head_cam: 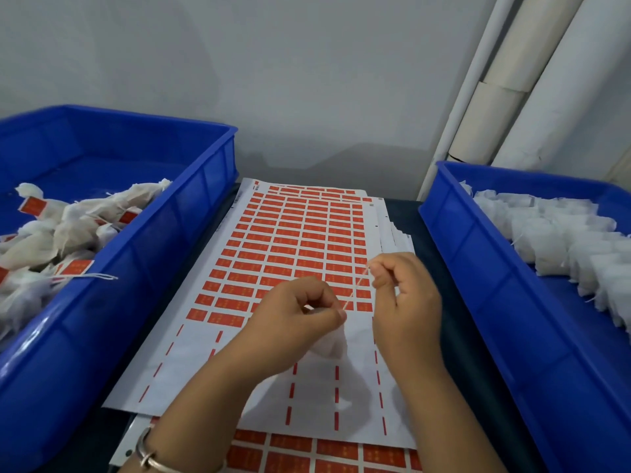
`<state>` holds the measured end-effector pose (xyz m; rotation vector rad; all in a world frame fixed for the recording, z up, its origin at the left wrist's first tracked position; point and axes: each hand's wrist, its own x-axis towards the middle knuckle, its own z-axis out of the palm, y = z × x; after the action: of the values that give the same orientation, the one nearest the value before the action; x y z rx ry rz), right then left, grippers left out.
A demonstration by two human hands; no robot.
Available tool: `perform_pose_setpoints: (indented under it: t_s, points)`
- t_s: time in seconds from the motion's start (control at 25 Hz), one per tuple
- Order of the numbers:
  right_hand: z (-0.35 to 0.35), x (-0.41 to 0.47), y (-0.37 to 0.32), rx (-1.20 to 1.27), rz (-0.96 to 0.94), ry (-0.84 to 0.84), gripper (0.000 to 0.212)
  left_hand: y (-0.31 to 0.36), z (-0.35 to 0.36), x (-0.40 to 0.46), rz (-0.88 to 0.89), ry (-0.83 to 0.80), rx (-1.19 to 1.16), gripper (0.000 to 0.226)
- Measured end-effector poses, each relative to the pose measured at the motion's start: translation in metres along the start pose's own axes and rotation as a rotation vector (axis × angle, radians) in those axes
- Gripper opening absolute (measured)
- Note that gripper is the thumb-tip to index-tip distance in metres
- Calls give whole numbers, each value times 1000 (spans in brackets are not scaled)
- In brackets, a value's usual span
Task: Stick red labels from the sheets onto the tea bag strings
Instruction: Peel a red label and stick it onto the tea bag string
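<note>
A sheet of red labels [290, 247] lies in the middle of the table, its near rows peeled bare. Above it my left hand [293, 319] pinches a white tea bag [333, 343] at its top, and the bag hangs below my fingers. A thin string [355, 290] runs taut from there up to my right hand [403, 291], which pinches its far end. Both hands hover over the sheet's lower right part.
A blue bin [177, 213] on the left holds tea bags with red labels [73, 268] attached. A blue bin [485, 254] on the right holds several unlabelled white tea bags [553, 233]. More label sheets [327, 455] lie under the top one. White rolls [532, 73] lean against the wall at the back right.
</note>
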<state>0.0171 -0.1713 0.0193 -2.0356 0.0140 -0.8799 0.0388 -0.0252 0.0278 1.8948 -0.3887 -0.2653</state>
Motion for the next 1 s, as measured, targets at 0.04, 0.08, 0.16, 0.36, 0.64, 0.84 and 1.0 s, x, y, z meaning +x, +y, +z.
perform_pose_setpoints:
  t_s: [0.04,0.08,0.16,0.36,0.64,0.84,1.0]
  points:
    - [4,-2,1,50,70,-38,21,1,0,-1,-7,-8,-21,34]
    - [9,-4,2,92,147,-81,20,2,1,-2,-29,-5,-88,35]
    - [14,-5,8,120,271,-147,19,2,1,-4,-92,17,-312,32]
    - [15,-8,6,320,422,-239,30,0,-1,3,-213,179,-686,9]
    - [37,-29,-1,15,404,-659,14,-5,3,7,-268,260,-707,15]
    - [26,-21,-3,201,566,-591,20,-6,-10,15,-312,542,-643,8]
    - [22,-14,0,705,851,-548,13,-7,-20,19,-416,615,-833,10]
